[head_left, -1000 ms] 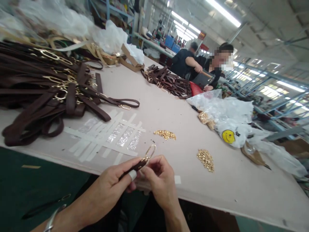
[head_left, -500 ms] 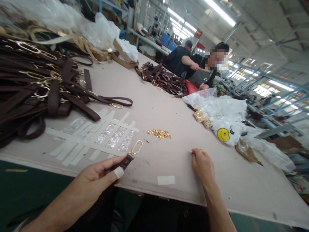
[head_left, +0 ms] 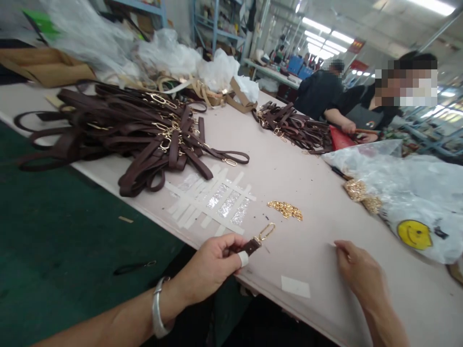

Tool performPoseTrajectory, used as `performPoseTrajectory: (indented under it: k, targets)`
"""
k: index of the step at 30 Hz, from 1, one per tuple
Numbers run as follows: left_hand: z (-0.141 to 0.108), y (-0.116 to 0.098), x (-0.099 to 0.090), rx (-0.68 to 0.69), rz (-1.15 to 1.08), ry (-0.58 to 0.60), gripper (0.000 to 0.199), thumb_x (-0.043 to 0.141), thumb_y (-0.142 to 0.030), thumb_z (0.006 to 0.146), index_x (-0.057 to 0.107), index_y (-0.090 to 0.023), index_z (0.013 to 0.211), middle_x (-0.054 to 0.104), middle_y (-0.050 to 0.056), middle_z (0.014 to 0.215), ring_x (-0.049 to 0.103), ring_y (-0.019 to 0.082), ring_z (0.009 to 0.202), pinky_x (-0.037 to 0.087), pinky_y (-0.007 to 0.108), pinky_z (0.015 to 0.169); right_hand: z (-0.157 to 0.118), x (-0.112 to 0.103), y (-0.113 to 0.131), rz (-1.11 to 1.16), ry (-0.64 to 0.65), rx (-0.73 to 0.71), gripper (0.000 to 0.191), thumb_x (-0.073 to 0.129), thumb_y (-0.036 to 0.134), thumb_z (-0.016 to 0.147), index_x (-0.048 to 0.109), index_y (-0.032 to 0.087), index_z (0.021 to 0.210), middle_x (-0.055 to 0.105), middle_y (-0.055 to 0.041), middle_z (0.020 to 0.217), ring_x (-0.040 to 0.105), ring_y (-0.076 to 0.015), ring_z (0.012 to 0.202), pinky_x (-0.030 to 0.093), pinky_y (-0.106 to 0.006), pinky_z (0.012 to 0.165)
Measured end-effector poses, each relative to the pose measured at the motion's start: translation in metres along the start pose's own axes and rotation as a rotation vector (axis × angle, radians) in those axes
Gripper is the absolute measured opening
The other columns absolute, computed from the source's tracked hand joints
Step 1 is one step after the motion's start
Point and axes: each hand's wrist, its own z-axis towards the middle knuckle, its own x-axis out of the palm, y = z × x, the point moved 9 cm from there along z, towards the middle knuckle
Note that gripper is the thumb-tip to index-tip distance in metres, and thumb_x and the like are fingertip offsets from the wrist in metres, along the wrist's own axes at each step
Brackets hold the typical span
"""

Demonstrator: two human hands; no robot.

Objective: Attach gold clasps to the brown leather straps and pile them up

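Note:
My left hand (head_left: 217, 258), with white tape round the thumb, grips a dark brown leather strap (head_left: 252, 246) near the table's front edge. A gold oval clasp (head_left: 267, 232) sticks out from the strap's end. To the right, my right hand (head_left: 361, 272) rests over the table with its fingers curled and thumb against them; whatever is between them is too small or hidden to name. Between the hands and farther back lies a small heap of gold chain pieces (head_left: 285, 210). A white paper label (head_left: 295, 286) sits by the edge.
A large pile of brown straps (head_left: 155, 130) covers the left of the table (head_left: 289, 168). Another strap pile (head_left: 292, 126) lies farther back. Clear plastic bags (head_left: 415, 193) are at the right. Two people stand beyond. One strap (head_left: 133, 266) lies on the green floor.
The view has turned left, so the whole scene sits farther right. The gold bits seen at my right fingertips before no longer show. My left hand still holds the strap.

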Motion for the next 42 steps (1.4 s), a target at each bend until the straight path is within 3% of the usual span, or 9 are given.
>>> performPoseTrajectory:
  k: [2,5,9,12,18,24,30,35,42]
  targets:
    - [0.001,0.000,0.000,0.022,0.022,-0.019,0.021,0.065,-0.019,0.081,0.072,-0.015,0.100,0.071,0.001,0.089,0.059,0.011,0.074,0.043,0.022,0.068,-0.012,-0.002,0.020,0.347,-0.030,0.123,0.028,0.058,0.042,0.084,0.072,0.021,0.096,0.075,-0.0089,0.089,0.070,-0.0270,0.080,0.055,-0.040,0.075]
    - [0.003,0.000,0.002,0.037,0.053,-0.045,0.023,0.063,-0.018,0.080,0.071,-0.014,0.101,0.070,0.001,0.087,0.056,0.011,0.070,0.042,0.023,0.065,-0.037,0.001,0.085,0.904,0.001,0.205,0.026,0.072,0.042,0.080,0.070,0.021,0.096,0.075,-0.0061,0.091,0.071,-0.0217,0.080,0.058,-0.033,0.075]
    - [0.004,-0.003,0.004,0.104,0.088,-0.046,0.022,0.060,-0.015,0.081,0.070,-0.014,0.101,0.071,0.003,0.094,0.061,0.015,0.081,0.047,0.026,0.073,-0.058,-0.016,0.177,1.072,-0.040,0.012,0.009,0.071,0.028,0.085,0.069,0.023,0.093,0.074,-0.0008,0.088,0.070,-0.0143,0.079,0.056,-0.022,0.073]
    - [0.001,-0.009,0.001,0.179,0.186,-0.049,0.023,0.057,-0.013,0.083,0.070,-0.017,0.102,0.071,0.004,0.099,0.064,0.019,0.091,0.048,0.030,0.082,-0.062,-0.027,0.206,1.042,-0.103,-0.106,0.011,0.066,0.020,0.087,0.068,0.025,0.096,0.074,0.0017,0.088,0.070,-0.0110,0.080,0.055,-0.018,0.076]
    - [-0.008,-0.028,-0.002,0.351,0.455,-0.089,0.033,0.053,-0.002,0.079,0.073,-0.019,0.098,0.068,0.001,0.090,0.062,0.017,0.088,0.046,0.028,0.079,-0.064,-0.028,0.210,1.014,-0.141,-0.146,0.014,0.066,0.015,0.088,0.066,0.025,0.097,0.073,0.0027,0.091,0.070,-0.0096,0.084,0.054,-0.016,0.078]
    - [-0.010,-0.035,0.002,0.423,0.484,-0.086,0.037,0.052,0.002,0.077,0.074,-0.019,0.098,0.068,0.001,0.088,0.061,0.016,0.087,0.046,0.027,0.079,-0.069,-0.016,0.202,1.084,-0.140,0.019,0.010,0.069,0.021,0.086,0.066,0.024,0.095,0.071,0.0008,0.091,0.069,-0.0124,0.086,0.054,-0.021,0.079]
    - [-0.012,-0.034,0.006,0.453,0.551,-0.058,0.034,0.054,0.002,0.079,0.074,-0.018,0.098,0.066,0.001,0.086,0.060,0.015,0.084,0.046,0.026,0.078,-0.067,-0.007,0.197,1.245,-0.098,0.166,0.014,0.073,0.026,0.083,0.062,0.022,0.092,0.066,0.0013,0.083,0.067,-0.0123,0.076,0.055,-0.021,0.068]
    - [-0.013,-0.034,0.011,0.454,0.564,-0.044,0.032,0.055,0.000,0.081,0.074,-0.019,0.099,0.067,0.001,0.083,0.061,0.014,0.080,0.046,0.024,0.074,-0.072,-0.004,0.190,1.299,-0.112,0.205,0.020,0.074,0.027,0.081,0.061,0.022,0.095,0.065,0.0016,0.083,0.066,-0.0129,0.077,0.055,-0.023,0.071]
    - [-0.018,-0.042,0.018,0.617,0.647,-0.045,0.037,0.051,0.006,0.077,0.072,-0.013,0.101,0.067,0.004,0.083,0.062,0.016,0.080,0.047,0.025,0.073,-0.071,-0.002,0.188,1.362,-0.079,0.294,0.027,0.077,0.030,0.079,0.058,0.023,0.096,0.066,0.0017,0.082,0.066,-0.0131,0.074,0.056,-0.023,0.066]
